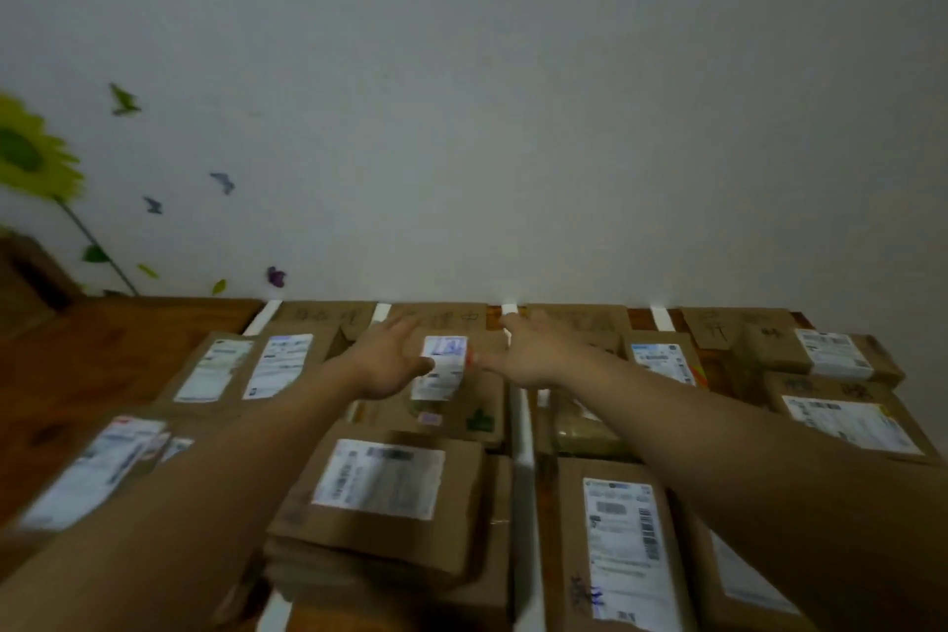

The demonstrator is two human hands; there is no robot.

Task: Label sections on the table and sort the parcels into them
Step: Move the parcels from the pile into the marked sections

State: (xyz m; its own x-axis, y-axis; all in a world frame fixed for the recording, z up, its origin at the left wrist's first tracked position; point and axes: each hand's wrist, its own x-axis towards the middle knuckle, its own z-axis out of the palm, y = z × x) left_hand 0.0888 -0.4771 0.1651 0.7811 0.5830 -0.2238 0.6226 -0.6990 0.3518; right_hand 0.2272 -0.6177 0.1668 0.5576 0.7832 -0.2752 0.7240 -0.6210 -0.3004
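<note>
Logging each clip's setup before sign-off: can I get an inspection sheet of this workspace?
Surface: wooden table, split into sections by white tape strips.
Job's things: brown parcels with white shipping labels lie stacked across the sections; handwritten cardboard tags sit along the far edge, writing too blurred to read.
Clutter: nothing seen.
Hands: left hand and right hand reach forward, fingers straight, on either side of a small parcel in a far section.
Cables: nothing seen.
Surroundings: pale wall with a sunflower sticker and butterfly stickers.
</note>
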